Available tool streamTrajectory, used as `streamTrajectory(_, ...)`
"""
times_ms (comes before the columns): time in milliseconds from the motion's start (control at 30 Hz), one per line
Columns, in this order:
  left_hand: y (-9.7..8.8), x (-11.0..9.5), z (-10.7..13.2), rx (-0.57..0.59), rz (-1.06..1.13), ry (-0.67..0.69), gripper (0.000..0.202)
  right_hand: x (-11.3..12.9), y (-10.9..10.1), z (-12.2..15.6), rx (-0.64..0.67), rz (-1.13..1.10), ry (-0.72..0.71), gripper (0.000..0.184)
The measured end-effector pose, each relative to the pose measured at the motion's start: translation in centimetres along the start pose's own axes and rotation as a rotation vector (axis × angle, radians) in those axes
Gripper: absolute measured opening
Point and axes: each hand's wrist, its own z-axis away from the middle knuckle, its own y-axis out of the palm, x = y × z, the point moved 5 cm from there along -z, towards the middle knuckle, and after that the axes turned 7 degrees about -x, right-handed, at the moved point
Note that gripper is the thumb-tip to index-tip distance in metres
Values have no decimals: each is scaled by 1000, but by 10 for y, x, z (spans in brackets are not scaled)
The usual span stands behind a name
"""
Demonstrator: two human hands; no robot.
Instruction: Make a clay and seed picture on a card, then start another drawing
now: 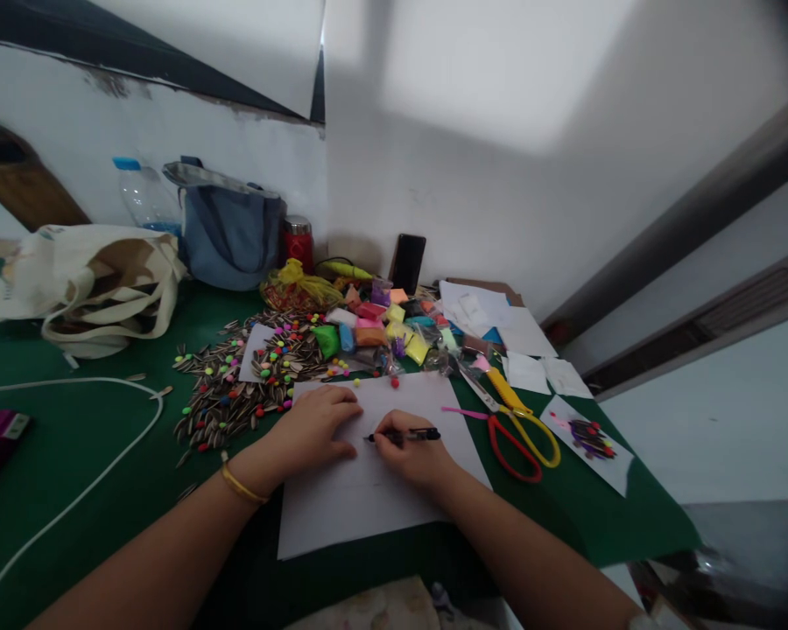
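Both hands are on a white sheet of paper (332, 516) lying flat on the green tabletop (565, 516), directly in front of the person. R hand (411, 455) grips a black pen (425, 434), thumb & fingertips closed near the writing end, the rest of the fingers curled under; the tip sits low over the sheet, but can't tell if it's actually touching. L hand (316, 429) lies palm-down on the sheet's L side, fingers loosely spread, thumb pointing twd the pen, holding nothing. For clean lines: keep L palm pressing w/ light, even weight so the paper doesn't skid, & keep that thumb out of the pen's path, b/c the tip is v. near it. R wrist should rest & glide, not drag over any faint marks (too slight to read from here). Watch the far edge: a red ball (395, 382) & a yellow-green one (356, 382) sit there & could roll in. Sunflower seeds (227, 407) heap up to the L, so best not to let any slip under the sheet, or the pen will bump. Scissors (495, 442) lie just beside the R edge; mind the R forearm vs. their handles.
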Motion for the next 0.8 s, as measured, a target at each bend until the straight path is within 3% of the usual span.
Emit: streamTrajectory(800, 3, 2, -1, 24, -10, -8, 56, -14, -8, 4, -84, -35, 118, 7)
